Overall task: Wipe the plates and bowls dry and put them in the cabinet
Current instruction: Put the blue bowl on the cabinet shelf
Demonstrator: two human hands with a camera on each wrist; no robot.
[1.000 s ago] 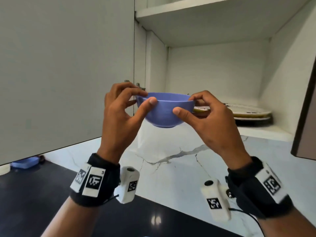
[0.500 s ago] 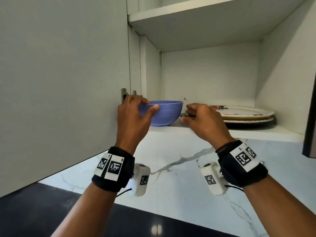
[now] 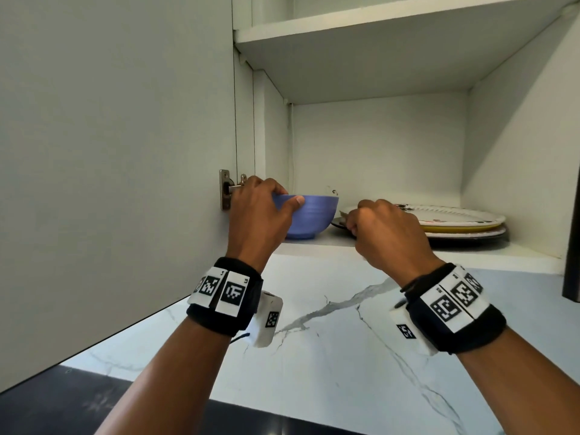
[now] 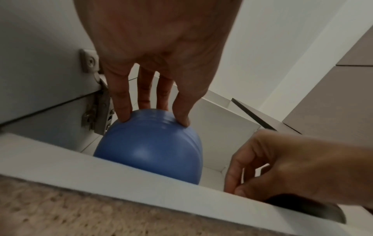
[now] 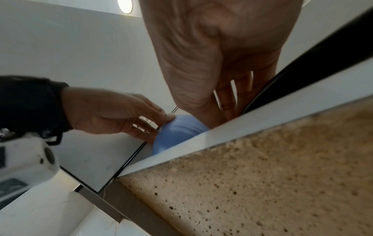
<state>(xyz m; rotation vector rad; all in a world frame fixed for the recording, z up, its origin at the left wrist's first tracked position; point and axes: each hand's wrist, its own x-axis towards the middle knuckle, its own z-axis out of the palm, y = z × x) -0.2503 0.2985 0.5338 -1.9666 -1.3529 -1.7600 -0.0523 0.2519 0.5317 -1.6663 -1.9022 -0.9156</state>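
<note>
A blue bowl (image 3: 309, 216) stands upright on the lower cabinet shelf (image 3: 408, 251), at its left end. My left hand (image 3: 260, 211) grips the bowl's left rim, thumb on the outer wall and fingers over the edge; the left wrist view shows the fingertips (image 4: 123, 118) on the bowl (image 4: 149, 148). My right hand (image 3: 386, 233) is off the bowl, just to its right, with loosely curled fingers holding nothing. It hovers in front of a stack of plates (image 3: 455, 219), close to the dark bottom plate's rim. The right wrist view shows the bowl (image 5: 177, 132) partly behind the shelf edge.
The open cabinet door (image 3: 110, 152) stands at the left, its metal hinge (image 3: 225, 189) right beside my left hand. An upper shelf (image 3: 376, 36) hangs above. A dark door edge (image 3: 572, 246) borders the right. Below are a marble backsplash (image 3: 345, 324) and a black counter (image 3: 62, 403).
Both hands carried the bowl up and forward onto the shelf. The right hand has let go of the rim and drawn back to the right; the left hand still holds the bowl.
</note>
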